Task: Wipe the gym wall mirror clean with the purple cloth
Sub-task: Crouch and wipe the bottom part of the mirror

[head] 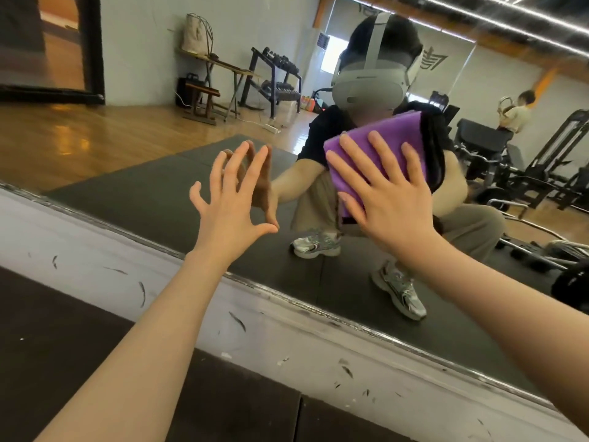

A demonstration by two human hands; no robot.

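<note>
Head view: right hand (390, 199) presses purple cloth (379, 145) flat against mirror (143, 138).

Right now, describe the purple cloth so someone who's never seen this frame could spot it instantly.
Start at the big wall mirror that fills most of the view above the scuffed white baseboard. Right of centre, the right hand presses flat, fingers spread, against the glass. Under that palm is the purple cloth, folded, the only bright purple thing; the left hand beside it is bare.
</note>
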